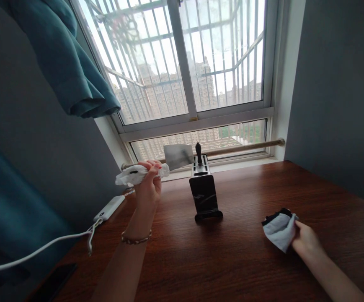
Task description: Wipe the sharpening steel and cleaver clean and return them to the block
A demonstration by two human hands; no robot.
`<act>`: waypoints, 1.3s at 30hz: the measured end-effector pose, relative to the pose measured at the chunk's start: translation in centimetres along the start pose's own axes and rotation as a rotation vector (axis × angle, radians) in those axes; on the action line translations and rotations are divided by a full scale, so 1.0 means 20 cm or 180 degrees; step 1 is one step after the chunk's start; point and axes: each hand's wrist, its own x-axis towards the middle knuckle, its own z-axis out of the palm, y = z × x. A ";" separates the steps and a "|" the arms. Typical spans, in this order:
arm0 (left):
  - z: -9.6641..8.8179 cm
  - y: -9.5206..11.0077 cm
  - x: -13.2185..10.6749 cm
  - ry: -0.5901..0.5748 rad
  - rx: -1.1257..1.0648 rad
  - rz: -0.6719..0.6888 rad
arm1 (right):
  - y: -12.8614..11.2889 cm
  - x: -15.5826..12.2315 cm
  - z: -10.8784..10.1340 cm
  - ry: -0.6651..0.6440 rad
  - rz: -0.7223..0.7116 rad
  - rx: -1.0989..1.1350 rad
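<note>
My left hand [150,184] is raised over the far left of the table, closed round a cleaver's handle through a crumpled white cloth [127,175]. A dark bit of the handle shows through the cloth. The broad grey cleaver blade [178,156] points right, close to the top of a black knife block [203,195]. One dark handle [198,153] sticks up from the block's slotted metal top. At the right, my right hand [305,239] grips a folded pale grey cloth [280,230] with a black edge, low over the tabletop.
The brown wooden table [241,260] reaches to the window sill. A white power strip [109,207] with a white cable [43,253] lies at its left edge. A dark flat object [56,281] is at the lower left. A blue curtain [81,84] hangs beside the barred window [225,54].
</note>
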 end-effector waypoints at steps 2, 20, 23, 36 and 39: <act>-0.01 -0.01 0.00 0.0013 0.0027 0.0017 | -0.01 -0.01 0.00 0.0112 0.0051 0.0014; 0.10 0.02 0.20 0.0003 -0.0154 -0.0373 | -0.03 0.00 0.02 0.0399 0.0391 0.0225; 0.16 -0.01 0.40 -0.0276 -0.0100 -0.0477 | -0.03 0.01 0.01 0.0404 0.0391 0.0252; 0.46 -0.27 0.97 -0.0630 0.0611 -0.1554 | -0.04 0.10 -0.01 0.0427 0.0276 0.0334; 0.47 -0.35 1.00 -0.0530 0.0775 -0.1564 | -0.05 0.11 -0.02 0.0434 0.0233 0.0340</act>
